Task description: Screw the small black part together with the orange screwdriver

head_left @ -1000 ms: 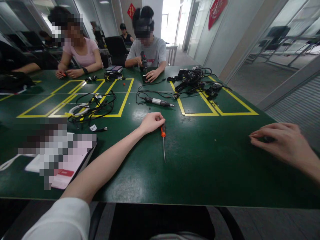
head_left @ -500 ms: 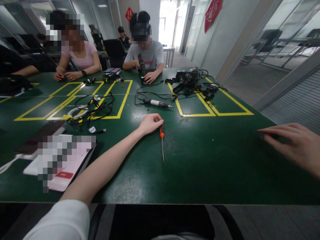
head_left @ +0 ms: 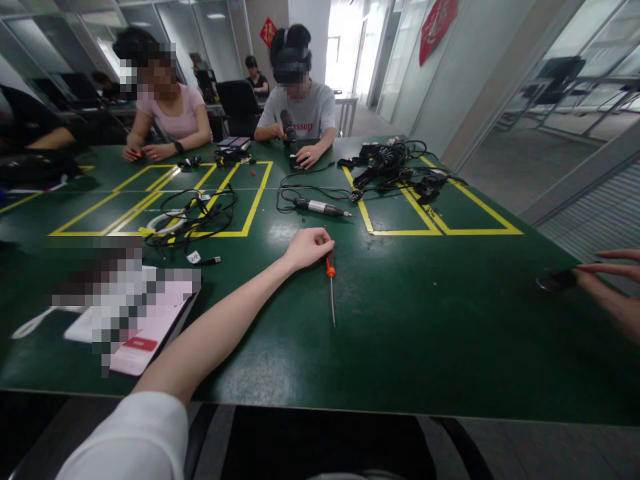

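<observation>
On the green tabletop (head_left: 400, 360), an orange-and-black-handled screwdriver (head_left: 331, 272) with a thin metal shaft points its tip toward the near edge. At far right, the blurred, partly cut-off right hand (head_left: 617, 287) has a fingertip at a small dark object (head_left: 555, 281); whether it grips it, I cannot tell. The left hand (head_left: 309, 247) pinches its fingers narrowly around the screwdriver's handle end. Beyond lie a black-and-silver, pen-shaped tool (head_left: 320, 208) and a tangle of black cables (head_left: 387, 160); opposite, a person in a grey shirt (head_left: 317, 107) holds a dark drill-like tool (head_left: 288, 125).

The right grip (head_left: 616, 287) has moved to the three-o'clock edge of view, baring a dark object (head_left: 556, 281) on its nine-o'clock side.
</observation>
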Demonstrator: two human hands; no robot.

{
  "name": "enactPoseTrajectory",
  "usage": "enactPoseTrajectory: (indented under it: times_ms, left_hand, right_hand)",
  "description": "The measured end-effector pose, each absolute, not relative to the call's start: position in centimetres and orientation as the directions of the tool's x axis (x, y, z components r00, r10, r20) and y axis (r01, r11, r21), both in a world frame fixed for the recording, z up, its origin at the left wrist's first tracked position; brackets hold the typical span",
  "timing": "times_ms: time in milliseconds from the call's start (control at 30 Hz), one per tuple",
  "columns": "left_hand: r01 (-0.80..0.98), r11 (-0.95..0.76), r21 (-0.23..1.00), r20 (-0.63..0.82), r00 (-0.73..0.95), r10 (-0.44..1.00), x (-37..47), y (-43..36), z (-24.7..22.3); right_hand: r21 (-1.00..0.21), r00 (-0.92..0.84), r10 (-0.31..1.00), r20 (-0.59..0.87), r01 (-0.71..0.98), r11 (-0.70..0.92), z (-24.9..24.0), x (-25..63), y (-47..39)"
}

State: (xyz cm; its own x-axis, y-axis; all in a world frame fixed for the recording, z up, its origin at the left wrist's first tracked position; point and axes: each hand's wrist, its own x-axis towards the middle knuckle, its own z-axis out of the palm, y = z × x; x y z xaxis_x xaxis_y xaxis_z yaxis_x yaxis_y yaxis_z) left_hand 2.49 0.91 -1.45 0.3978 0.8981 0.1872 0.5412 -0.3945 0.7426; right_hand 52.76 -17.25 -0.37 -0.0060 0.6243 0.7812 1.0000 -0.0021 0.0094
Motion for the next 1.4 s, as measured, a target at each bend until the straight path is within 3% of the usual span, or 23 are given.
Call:
enactPoseTrajectory:
  times_ms: [133, 367, 633, 967, 1400]
  left_hand:
    - [0.540, -0.395, 0.743, 0.188, 0.399, 0.898, 2.4, 0.9, -1.4]
    - [0.544, -0.393, 0.741, 0.187, 0.395, 0.899, 2.4, 0.8, -1.3]
    - [0.540, -0.395, 0.744, 0.187, 0.399, 0.898, 2.4, 0.8, -1.3]
    - [0.535, -0.391, 0.749, 0.181, 0.402, 0.897, 2.4, 0.8, -1.3]
    - [0.527, -0.399, 0.750, 0.194, 0.401, 0.895, 2.4, 0.8, -1.3]
  right_hand:
    - [0.171, -0.210, 0.604, 0.769, 0.978, 0.122, -0.1, 52.2, -17.3]
    - [0.052, -0.087, 0.612, 0.786, 0.996, 0.075, -0.1, 51.0, -17.3]
    - [0.007, 0.000, 0.632, 0.775, 1.000, -0.008, -0.2, 50.4, -17.3]
    - [0.026, -0.019, 0.694, 0.720, 1.000, 0.000, -0.3, 50.5, -17.6]
    - [-0.124, 0.122, 0.595, 0.794, 0.992, -0.038, -2.2, 50.3, -17.4]
